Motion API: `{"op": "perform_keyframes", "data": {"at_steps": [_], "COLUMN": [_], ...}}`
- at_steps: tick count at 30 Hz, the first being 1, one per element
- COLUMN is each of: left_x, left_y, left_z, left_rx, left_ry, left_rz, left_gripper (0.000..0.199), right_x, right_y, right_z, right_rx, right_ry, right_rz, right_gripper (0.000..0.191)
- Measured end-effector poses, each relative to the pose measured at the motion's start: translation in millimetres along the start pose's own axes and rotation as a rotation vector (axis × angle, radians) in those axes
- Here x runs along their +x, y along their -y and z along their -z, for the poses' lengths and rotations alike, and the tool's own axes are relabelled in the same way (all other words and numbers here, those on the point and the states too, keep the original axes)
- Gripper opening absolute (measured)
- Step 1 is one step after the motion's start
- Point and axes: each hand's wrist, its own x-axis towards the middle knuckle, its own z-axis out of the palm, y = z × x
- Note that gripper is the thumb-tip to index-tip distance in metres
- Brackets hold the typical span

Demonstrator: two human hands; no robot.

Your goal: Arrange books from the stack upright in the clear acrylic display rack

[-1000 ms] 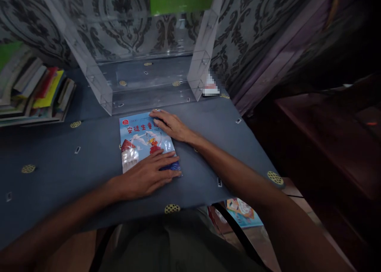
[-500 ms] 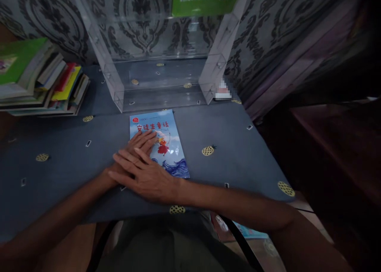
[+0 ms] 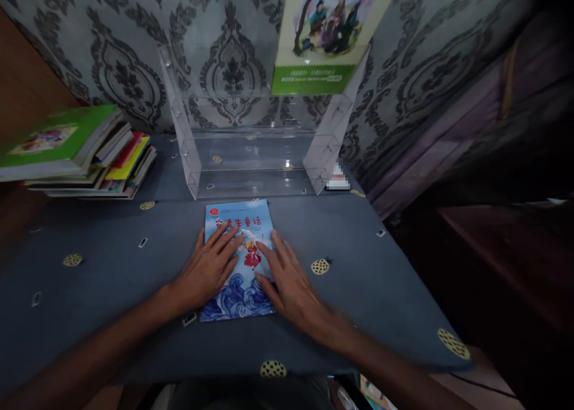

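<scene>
The book [image 3: 246,284] lies flat on the tablecloth [image 3: 372,296], its top edge just short of the clear stand [image 3: 183,138]. The left hand [image 3: 208,271] and right hand [image 3: 291,281] are apart, fingers extended, over its opposite side edges. Cloth separates the book from the book stack [image 3: 58,138] leftward and the table's right edge.

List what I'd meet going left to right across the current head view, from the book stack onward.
Stack of books → left hand → blue book, overlapped at its sides by both hands → right hand → purplish hanging cloth.
</scene>
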Motion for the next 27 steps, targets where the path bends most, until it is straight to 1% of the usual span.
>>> {"op": "perform_keyframes", "data": {"at_steps": [4, 7, 10, 13, 16, 19, 20, 22, 24, 25, 27], "left_x": [1.5, 3.0, 4.0, 6.2, 10.5, 13.6, 13.7, 12.4, 10.2, 9.1, 7.3], "left_y": [14.2, 22.3, 23.6, 18.8, 6.3, -16.4, -25.4, -42.3, -54.9, -59.1, -64.1], "left_z": [2.1, 3.8, 4.7, 5.1, 5.5, 7.0, 7.6, 8.0, 6.6, 5.1, 1.2], "left_rx": [-0.011, -0.014, 0.016, 0.093, 0.152, 0.133, 0.114, 0.076, 0.068, 0.082, 0.134], "left_ry": [0.024, 0.01, -0.012, -0.019, -0.022, 0.022, 0.054, 0.128, 0.181, 0.193, 0.189], "left_rz": [-0.005, -0.005, -0.013, -0.016, -0.019, -0.07, -0.105, -0.191, -0.259, -0.274, -0.273], "left_gripper": [0.045, 0.046, 0.045, 0.042, 0.043, 0.047, 0.052, 0.07, 0.084, 0.085, 0.078], "right_x": [6.7, 12.5, 15.9, 22.1, 39.8, 68.8, 78.9, 96.0, 106.6, 109.2, 110.0], "right_y": [3.6, 5.6, 5.2, 0.0, -14.8, -38.5, -46.8, -61.2, -70.9, -73.8, -76.2], "right_z": [4.1, 6.8, 9.3, 12.1, 13.6, 11.4, 10.0, 7.2, 5.2, 4.8, 5.4], "right_rx": [0.081, 0.141, 0.186, 0.248, 0.336, 0.432, 0.47, 0.518, 0.526, 0.527, 0.537], "right_ry": [0.021, 0.038, 0.04, 0.022, -0.048, -0.15, -0.152, -0.159, -0.193, -0.209, -0.22], "right_rz": [0.002, -0.004, -0.011, -0.016, -0.01, -0.03, -0.04, -0.07, -0.1, -0.11, -0.118], "right_gripper": [0.052, 0.051, 0.049, 0.049, 0.047, 0.041, 0.039, 0.035, 0.031, 0.03, 0.03]}}
